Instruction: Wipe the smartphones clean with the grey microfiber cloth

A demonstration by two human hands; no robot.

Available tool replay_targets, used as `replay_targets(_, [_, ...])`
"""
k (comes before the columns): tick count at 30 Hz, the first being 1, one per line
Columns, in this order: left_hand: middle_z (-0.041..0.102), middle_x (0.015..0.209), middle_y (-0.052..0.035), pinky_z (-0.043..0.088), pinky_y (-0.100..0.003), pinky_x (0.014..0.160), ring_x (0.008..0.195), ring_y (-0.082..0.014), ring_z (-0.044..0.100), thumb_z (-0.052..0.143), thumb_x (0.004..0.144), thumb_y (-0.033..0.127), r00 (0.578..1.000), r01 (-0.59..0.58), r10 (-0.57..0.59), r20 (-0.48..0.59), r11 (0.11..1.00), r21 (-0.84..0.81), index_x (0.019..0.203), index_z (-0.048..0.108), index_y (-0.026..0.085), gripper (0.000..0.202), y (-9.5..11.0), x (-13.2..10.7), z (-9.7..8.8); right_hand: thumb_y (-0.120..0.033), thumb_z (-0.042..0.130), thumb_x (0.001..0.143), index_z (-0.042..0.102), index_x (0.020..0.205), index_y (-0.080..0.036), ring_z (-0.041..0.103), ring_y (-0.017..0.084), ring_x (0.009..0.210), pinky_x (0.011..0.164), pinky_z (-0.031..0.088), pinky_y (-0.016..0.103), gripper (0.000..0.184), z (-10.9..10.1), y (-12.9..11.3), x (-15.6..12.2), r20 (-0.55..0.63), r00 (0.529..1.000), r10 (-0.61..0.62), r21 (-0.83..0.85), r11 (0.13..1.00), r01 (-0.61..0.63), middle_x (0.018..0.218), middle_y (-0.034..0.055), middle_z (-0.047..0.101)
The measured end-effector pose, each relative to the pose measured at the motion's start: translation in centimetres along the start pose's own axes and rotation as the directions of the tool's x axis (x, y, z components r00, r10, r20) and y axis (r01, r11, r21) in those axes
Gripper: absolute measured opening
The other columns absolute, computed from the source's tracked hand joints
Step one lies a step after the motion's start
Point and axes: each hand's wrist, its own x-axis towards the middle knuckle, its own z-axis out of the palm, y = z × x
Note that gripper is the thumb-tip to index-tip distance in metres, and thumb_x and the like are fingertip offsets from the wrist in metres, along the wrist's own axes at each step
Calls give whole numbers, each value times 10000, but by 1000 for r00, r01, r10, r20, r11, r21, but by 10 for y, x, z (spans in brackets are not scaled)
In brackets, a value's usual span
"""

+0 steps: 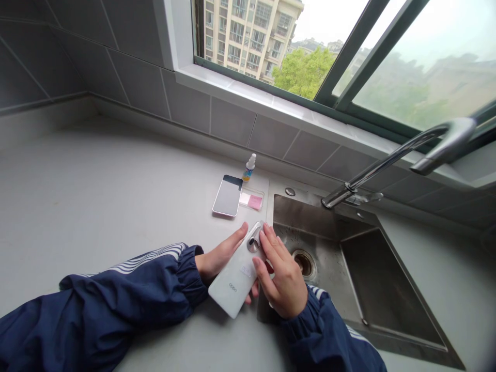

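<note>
- In the head view, the white phone (231, 281) is lying back up between both hands, just beside the left edge of the sink (302, 209)
- The left hand (219, 257) is gripping its long side, thumb near the camera ring, some fingers hiding underneath
- The right hand (284, 281) is laying its fingers along the camera end; whether they are pinching anything, I cannot tell
- The back is looking smooth, so if the left hand is loosening while the right is pushing, the phone could be sliding toward the drain (307, 263)
- On the desk (127, 206), the spray bottle (249, 168) is standing right by a second phone (228, 196); a careless knock could be tipping it onto that screen
</note>
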Motion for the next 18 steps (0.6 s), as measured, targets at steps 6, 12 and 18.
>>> replay_targets(6, [713, 1067, -161, 517, -357, 839, 906, -263, 706, 245, 961, 683, 952, -239, 230, -204, 971, -21, 1413, 517, 129, 765, -2, 3, 11, -255, 504, 981, 351, 1525, -76, 247, 300, 1517, 1200, 347, 520, 593, -5, -11, 0, 130, 968, -214, 45, 977, 210, 1608, 174, 312])
replay_targets(12, [711, 998, -151, 535, -401, 770, 776, -266, 710, 160, 897, 778, 990, -126, 124, -60, 992, -30, 1438, 475, 159, 881, 1, 1, 2, -259, 445, 1013, 338, 1539, -125, 271, 274, 1512, 1204, 335, 525, 553, -4, 3, 1, 85, 993, -80, 26, 997, 78, 1611, 140, 317])
replay_targets(18, [714, 963, -147, 541, -406, 772, 685, -243, 702, 160, 929, 738, 981, -158, 149, -128, 985, -65, 1427, 478, 125, 852, 2, 0, 5, -350, 466, 1007, 368, 1518, -86, 240, 300, 1519, 1215, 303, 534, 583, -7, -4, 2, 130, 972, -196, 55, 980, 191, 1603, 159, 325])
